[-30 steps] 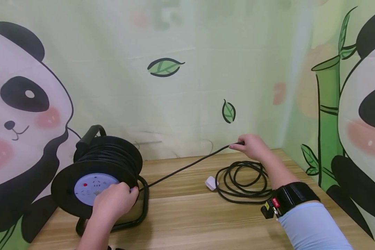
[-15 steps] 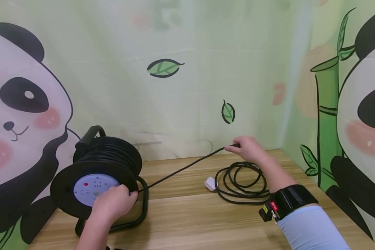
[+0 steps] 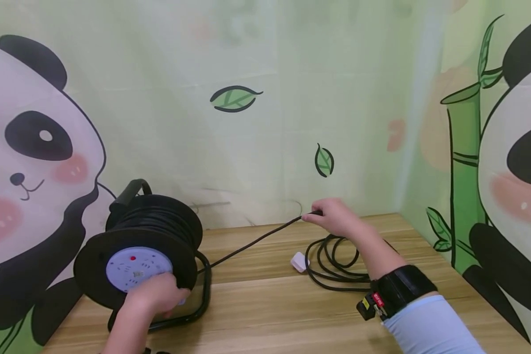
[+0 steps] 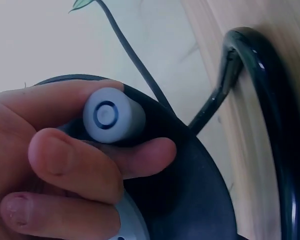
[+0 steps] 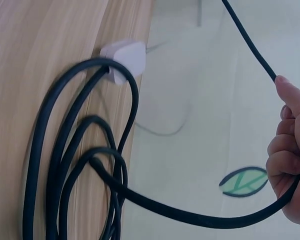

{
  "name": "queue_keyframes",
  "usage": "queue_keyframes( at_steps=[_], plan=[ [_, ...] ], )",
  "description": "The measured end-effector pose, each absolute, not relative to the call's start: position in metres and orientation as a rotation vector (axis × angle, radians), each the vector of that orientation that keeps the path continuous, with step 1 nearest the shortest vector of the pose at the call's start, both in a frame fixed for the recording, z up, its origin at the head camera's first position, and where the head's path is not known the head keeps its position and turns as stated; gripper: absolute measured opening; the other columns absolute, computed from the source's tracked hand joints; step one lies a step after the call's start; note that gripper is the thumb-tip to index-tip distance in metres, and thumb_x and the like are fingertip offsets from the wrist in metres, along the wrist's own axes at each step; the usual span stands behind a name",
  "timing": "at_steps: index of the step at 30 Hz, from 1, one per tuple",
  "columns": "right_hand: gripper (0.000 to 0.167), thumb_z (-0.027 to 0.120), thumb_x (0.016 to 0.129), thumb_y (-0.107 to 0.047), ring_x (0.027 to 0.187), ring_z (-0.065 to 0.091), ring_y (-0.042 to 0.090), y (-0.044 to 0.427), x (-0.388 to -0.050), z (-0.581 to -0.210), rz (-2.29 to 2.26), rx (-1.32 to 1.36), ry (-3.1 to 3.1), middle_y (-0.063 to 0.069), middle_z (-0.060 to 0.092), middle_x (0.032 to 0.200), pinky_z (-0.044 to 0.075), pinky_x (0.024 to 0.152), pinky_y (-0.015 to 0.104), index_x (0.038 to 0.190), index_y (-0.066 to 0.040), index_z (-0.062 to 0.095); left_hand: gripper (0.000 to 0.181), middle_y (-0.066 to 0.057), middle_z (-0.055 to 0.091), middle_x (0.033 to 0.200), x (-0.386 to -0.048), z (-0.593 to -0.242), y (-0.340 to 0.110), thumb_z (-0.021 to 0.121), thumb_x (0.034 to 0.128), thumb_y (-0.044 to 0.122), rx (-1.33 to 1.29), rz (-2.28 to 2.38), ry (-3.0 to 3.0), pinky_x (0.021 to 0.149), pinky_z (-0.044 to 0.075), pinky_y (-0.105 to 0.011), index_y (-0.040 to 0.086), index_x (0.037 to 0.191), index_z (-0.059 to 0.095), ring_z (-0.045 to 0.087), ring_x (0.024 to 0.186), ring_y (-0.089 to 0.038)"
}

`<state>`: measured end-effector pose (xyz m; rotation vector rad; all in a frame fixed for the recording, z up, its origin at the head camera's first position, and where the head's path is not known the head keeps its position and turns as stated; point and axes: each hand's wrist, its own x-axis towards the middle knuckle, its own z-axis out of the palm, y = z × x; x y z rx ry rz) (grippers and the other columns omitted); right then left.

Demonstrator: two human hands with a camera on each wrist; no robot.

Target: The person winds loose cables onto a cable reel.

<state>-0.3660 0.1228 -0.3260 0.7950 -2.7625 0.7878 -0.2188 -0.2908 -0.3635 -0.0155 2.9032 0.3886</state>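
A black cable reel (image 3: 90,260) with a pale socket panel (image 3: 130,265) stands tilted on the left of the table. My left hand (image 3: 157,294) curls its fingers round a grey crank knob (image 4: 115,116) on the reel's face; the left wrist view shows the knob between index finger and thumb. Black cable (image 3: 256,240) runs taut from the reel to my right hand (image 3: 334,216), which grips it above the table. From that grip it drops to a loose coil (image 5: 65,125) ending in a white plug (image 3: 299,262).
The reel stands on a bent black tube frame (image 3: 207,290) and has a carrying handle (image 3: 130,192) on top. Behind the wooden table (image 3: 256,314) hangs a printed curtain (image 3: 265,147) with pandas and leaves.
My right hand has moved left and slightly down towards the reel with the cable. The knob and my left hand have swung lower, and the socket panel has turned clockwise.
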Motion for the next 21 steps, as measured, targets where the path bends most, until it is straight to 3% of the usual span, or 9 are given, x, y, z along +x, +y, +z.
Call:
queue_keyframes(
  at_steps=[3,12,21],
  plan=[
    [0.039,0.067,0.100,-0.036,0.061,0.042,0.015,0.115,-0.364,-0.326,0.792,0.810,-2.764,-0.001,0.045,0.064,0.037,0.059,0.032,0.072,-0.013,0.051,0.041,-0.004,0.056,0.055,-0.217,-0.366,-0.293,0.058,0.1009,0.035,-0.017,0.369,2.899,0.070,0.045,-0.040,0.007,0.071,0.058,0.057,0.060,-0.020],
    [0.038,0.069,0.099,-0.034,0.059,0.040,0.013,0.099,-0.364,-0.330,0.774,0.891,-2.756,-0.004,0.042,0.063,0.035,0.058,0.031,0.073,-0.014,0.050,0.036,-0.004,0.061,0.061,-0.217,-0.372,-0.300,0.060,0.1013,0.032,-0.072,0.363,2.845,0.073,0.044,-0.042,0.007,0.075,0.059,0.057,0.064,-0.020],
    [0.039,0.067,0.100,-0.034,0.059,0.039,0.012,0.081,-0.359,-0.332,0.719,0.954,-2.784,-0.005,0.041,0.063,0.035,0.059,0.030,0.072,-0.015,0.048,0.032,-0.004,0.058,0.060,-0.217,-0.384,-0.323,0.064,0.0981,0.030,-0.104,0.491,2.811,0.060,0.040,-0.033,0.006,0.077,0.058,0.052,0.056,-0.017]
  ],
)
